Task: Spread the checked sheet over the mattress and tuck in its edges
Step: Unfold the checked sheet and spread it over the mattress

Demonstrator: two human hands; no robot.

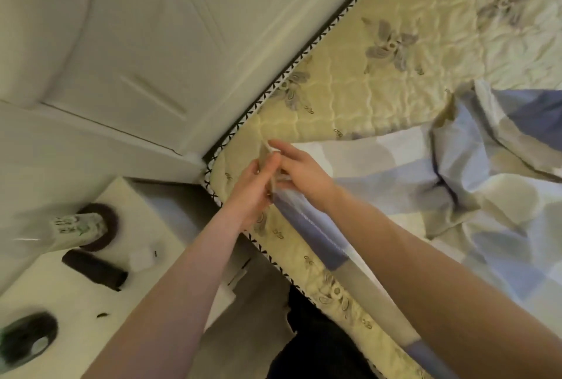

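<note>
I am early in the job: my left hand [252,193] and right hand [301,170] both pinch what looks like a corner of the checked sheet [395,184] at the mattress [365,89] corner – the rest lies bunched, nothing tucked.

white headboard [121,44] | white nightstand [70,314] | bottle [73,228] on dark ring [106,220] | dark roll [94,269] beside

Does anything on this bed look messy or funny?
Yes. The blue, beige and white checked sheet is crumpled in a heap at the right, leaving the yellow quilted mattress bare beside the white headboard. The left hand and right hand hold only its corner.
</note>
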